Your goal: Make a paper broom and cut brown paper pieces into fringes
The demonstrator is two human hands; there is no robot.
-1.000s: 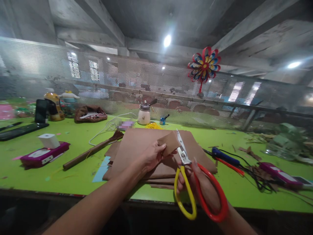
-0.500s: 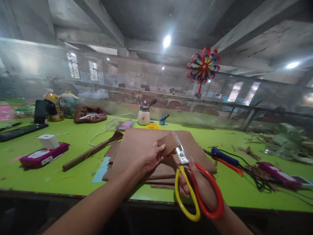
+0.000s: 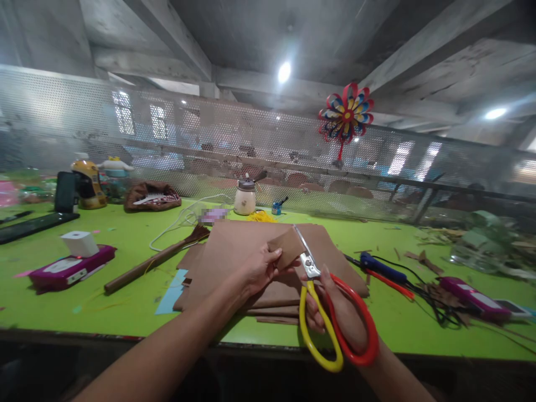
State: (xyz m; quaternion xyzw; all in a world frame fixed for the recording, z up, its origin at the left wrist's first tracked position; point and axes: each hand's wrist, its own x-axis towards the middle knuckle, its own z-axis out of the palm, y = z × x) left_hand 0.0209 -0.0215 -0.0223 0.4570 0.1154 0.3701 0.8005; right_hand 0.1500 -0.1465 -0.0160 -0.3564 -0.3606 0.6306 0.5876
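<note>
My left hand [image 3: 262, 267] pinches a small piece of brown paper [image 3: 287, 245] between thumb and fingers. In my right hand [image 3: 341, 312] is a pair of scissors [image 3: 309, 265] with one yellow and one red handle. The scissors' blades point up and away, against the right edge of the brown piece; whether paper lies between them I cannot tell. Below both hands lies a stack of brown paper sheets [image 3: 234, 245]. A light blue sheet [image 3: 171, 298] sticks out from its left side.
On the green table [image 3: 138, 229] a brown brush-like stick [image 3: 146, 271] and a purple power strip [image 3: 73, 268] lie to the left. A blue-handled tool [image 3: 383, 267] with a cord and another purple strip [image 3: 475, 297] are at right. Behind stands a cream bottle [image 3: 245, 198].
The handles of the scissors have come slightly closer together. The whole view has shifted a little; my left hand keeps its hold on the brown piece.
</note>
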